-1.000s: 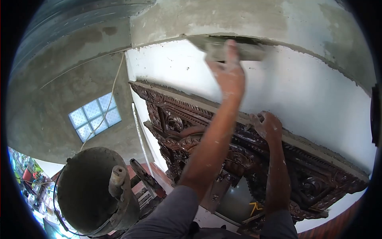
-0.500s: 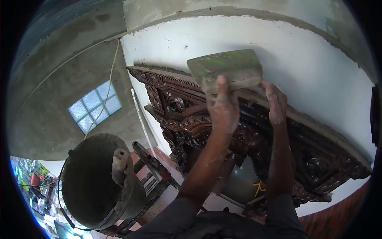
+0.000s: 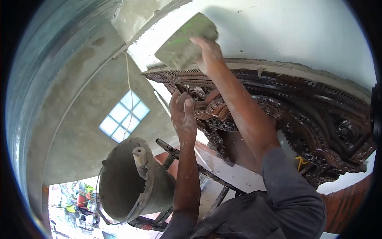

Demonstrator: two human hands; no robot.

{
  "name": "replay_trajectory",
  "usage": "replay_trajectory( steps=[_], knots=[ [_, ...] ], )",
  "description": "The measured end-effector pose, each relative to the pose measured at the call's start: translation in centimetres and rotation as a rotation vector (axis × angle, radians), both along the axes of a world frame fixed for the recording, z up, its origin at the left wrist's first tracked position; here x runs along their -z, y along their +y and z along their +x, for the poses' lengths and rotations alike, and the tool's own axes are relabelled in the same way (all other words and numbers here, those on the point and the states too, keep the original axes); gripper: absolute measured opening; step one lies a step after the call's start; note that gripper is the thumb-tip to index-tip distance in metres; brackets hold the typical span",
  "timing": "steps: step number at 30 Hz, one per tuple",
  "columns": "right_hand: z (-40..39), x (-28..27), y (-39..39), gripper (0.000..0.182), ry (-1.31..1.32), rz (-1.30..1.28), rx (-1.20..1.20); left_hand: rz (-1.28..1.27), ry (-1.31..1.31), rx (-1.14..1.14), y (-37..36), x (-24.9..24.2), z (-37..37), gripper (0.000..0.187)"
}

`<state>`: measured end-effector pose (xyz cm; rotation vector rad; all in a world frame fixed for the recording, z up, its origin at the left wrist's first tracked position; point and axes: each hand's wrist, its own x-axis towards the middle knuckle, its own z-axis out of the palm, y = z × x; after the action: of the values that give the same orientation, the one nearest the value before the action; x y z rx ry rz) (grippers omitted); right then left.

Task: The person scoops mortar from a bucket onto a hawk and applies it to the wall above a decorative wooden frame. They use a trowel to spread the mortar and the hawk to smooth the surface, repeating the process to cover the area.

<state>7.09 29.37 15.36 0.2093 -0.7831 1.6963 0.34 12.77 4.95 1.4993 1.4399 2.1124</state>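
Observation:
My right hand [image 3: 209, 55] grips a plastering float [image 3: 179, 46], a flat board smeared with grey cement with green showing through. The float is tilted over the upper left end of the dark carved wooden panel [image 3: 246, 91], in front of the white wall [image 3: 262, 32]. Its handle is hidden from here. Lower down, my left hand [image 3: 184, 115] is raised with fingers slightly bent and apart, holding nothing, in front of the panel's left end. Below it to the left, a cement-coated bucket [image 3: 159, 187] has a tool's rounded handle [image 3: 139, 156] at its rim.
Dark ladder-like rails [image 3: 207, 172] run beside the bucket. A glass-block window [image 3: 124, 116] is set in the grey plastered wall [image 3: 79, 135], with a cord [image 3: 128, 71] hanging past it. Bright, cluttered surroundings [image 3: 75, 203] show at lower left.
The float has passed from my left hand to my right and moved up and left. My left hand has lowered and moved left, off the float. The view has turned.

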Motion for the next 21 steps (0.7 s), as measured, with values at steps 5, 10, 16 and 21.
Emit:
replay_trajectory(
  steps=[5, 10, 16, 21],
  knots=[
    [-6.1, -6.3, 5.4, 0.04, 0.107, -0.102, -0.112, -0.017, 0.118, -0.144, -0.2, 1.7, -2.3, 0.064],
    [-5.0, -9.3, 6.6, 0.045, 0.316, -0.026, -0.232, -0.094, 0.091, -0.207, -0.6, 2.0, -3.5, 0.061],
    [5.3, -8.6, 3.1, 0.024, 0.439, 0.158, -0.157, -0.112, 0.063, -0.211, -0.5, 2.0, -3.3, 0.055],
    [11.1, -4.7, -0.6, 0.038, 0.493, 0.276, 0.154, -0.239, 0.228, -0.232, -1.0, 0.3, -3.3, 0.053]
  ],
)
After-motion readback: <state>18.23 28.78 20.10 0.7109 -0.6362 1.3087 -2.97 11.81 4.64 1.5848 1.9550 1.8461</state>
